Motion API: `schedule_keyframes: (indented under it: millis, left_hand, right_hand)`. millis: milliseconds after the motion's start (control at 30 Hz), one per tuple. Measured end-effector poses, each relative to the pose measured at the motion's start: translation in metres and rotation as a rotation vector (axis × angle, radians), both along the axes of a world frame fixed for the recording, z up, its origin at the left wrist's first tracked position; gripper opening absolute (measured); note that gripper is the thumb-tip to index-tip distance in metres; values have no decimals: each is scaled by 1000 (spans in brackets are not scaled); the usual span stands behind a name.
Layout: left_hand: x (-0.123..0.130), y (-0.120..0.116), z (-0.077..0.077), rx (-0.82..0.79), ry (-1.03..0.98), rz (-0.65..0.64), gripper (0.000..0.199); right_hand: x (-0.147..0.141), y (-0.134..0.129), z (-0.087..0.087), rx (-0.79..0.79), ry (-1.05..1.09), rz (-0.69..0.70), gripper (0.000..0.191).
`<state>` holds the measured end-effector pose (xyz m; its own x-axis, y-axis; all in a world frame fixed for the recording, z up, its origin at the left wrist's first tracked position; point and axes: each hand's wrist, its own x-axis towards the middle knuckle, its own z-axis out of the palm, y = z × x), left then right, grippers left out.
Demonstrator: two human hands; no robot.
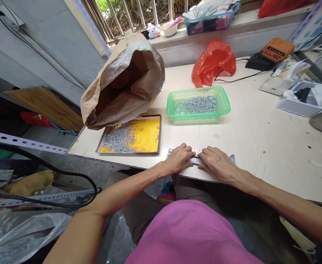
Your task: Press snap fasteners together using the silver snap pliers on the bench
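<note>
My left hand (179,158) and my right hand (218,165) lie side by side at the table's front edge. Both have their fingers curled over a narrow grey metal bar (196,160), which shows in the gap between them. One end of it peeks out left of my left hand, and a grey tip shows past my right hand; most of its length is covered. Up and left of my hands is a shallow tray (160,137) with a yellow bottom and a heap of small shiny metal pieces (119,138). Beyond my hands stands a green plastic basket (198,116) holding similar pieces.
A large open brown paper bag (152,91) leans over the tray's back edge. Behind the basket lies a crumpled red plastic bag (214,60). An orange and black battery pack (276,49) with a cable and a white bin (298,102) occupy the right side.
</note>
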<state>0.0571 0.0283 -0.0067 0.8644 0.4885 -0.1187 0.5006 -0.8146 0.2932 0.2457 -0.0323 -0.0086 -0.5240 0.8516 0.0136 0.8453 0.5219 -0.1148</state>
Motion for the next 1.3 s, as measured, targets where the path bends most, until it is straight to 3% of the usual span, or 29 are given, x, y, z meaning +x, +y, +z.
schedule_keyframes:
  millis: [133,267,400,600,700,800,1033,1100,1200,1300]
  left_hand:
    - [2,-2,-1,-9,19,37,13]
    - [0,-12,-4,18,-9,80,25]
    - [-6,-45,-15,106,-187,152,36]
    - [0,-85,-29,111,-339,192,34]
    - [1,-87,-31,109,-353,204,34]
    - [2,-87,-33,121,-353,197,32]
    - [7,-91,-30,164,-346,189,31]
    - [7,-91,-30,168,-367,194,32]
    - [7,-93,-41,147,-382,190,28]
    - [7,-96,-58,121,-350,179,22]
  right_hand:
    - [-4,-9,-12,40,-7,-33,23]
    - [6,-5,-12,24,44,-71,22]
    - [25,9,-15,-59,104,12,55]
    - [40,34,-29,-41,53,72,70]
    - [41,45,-26,-83,39,121,50]
    - [33,52,-19,-57,44,82,30]
    - [7,71,-1,99,-39,-137,29]
    - [-8,70,7,62,1,-62,27]
    - [-43,59,17,-24,101,222,22]
    - [-79,49,15,-71,109,448,15]
